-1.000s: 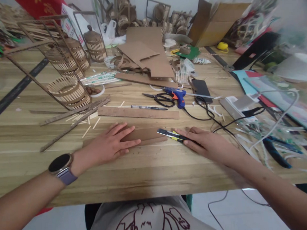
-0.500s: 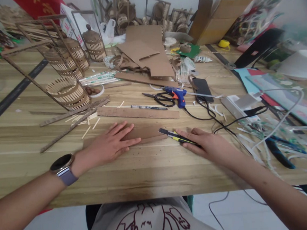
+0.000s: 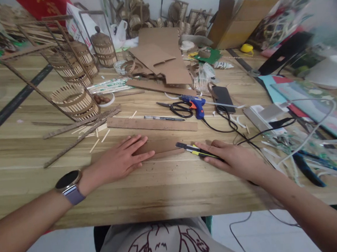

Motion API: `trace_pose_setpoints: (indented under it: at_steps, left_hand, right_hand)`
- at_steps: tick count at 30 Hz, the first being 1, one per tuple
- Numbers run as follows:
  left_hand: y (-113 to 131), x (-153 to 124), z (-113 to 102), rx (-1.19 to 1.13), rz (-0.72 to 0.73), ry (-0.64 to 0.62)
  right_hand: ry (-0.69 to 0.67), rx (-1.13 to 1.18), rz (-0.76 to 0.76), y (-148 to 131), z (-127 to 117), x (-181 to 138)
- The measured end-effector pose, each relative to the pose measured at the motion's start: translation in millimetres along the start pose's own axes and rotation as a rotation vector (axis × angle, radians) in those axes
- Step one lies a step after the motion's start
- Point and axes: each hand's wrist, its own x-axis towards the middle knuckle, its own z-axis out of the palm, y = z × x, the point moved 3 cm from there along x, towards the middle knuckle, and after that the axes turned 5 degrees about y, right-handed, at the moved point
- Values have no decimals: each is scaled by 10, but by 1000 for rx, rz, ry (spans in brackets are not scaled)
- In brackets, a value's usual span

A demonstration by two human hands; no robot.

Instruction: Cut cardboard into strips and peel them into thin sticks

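Note:
My left hand (image 3: 119,161) lies flat with fingers spread on a long brown cardboard strip (image 3: 164,146) near the front of the wooden table (image 3: 166,187). My right hand (image 3: 233,159) is closed on a black and yellow utility knife (image 3: 191,149) that lies low on the table, its tip pointing left at the strip's right end. A smartwatch (image 3: 67,181) sits on my left wrist.
Beyond the strip lie a wooden ruler (image 3: 151,124), a pen (image 3: 164,118), scissors (image 3: 176,108) and a blue glue gun (image 3: 194,103) with a black cable. Woven baskets on a rack (image 3: 72,97) stand at the left, cardboard sheets (image 3: 161,61) at the back, a phone (image 3: 223,96) and pliers (image 3: 308,167) at the right.
The knife and my right hand have drifted slightly to the right, away from the strip's end. My left hand stays flat on the cardboard.

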Motion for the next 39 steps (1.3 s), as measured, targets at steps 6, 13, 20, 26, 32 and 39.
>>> trace_pose_setpoints:
  at_steps: [6,13,20,26,32,39]
  left_hand:
    - [13,-11,-20,0,2,8]
    - [15,-24,-11,6,9,29]
    - [21,-21,-20,-2,19,27]
    - [22,-28,-15,1,19,39]
    - [20,-43,8,-10,15,36]
    - [15,-58,53,-25,36,80]
  right_hand:
    - [84,-39,-128,120,16,55]
    - [103,-2,-179,161,60,164]
    - [129,36,-188,162,69,182]
    - [110,95,-241,202,37,174]
    - [187,35,-279,243,6,158]
    - [192,89,-312,205,36,215]
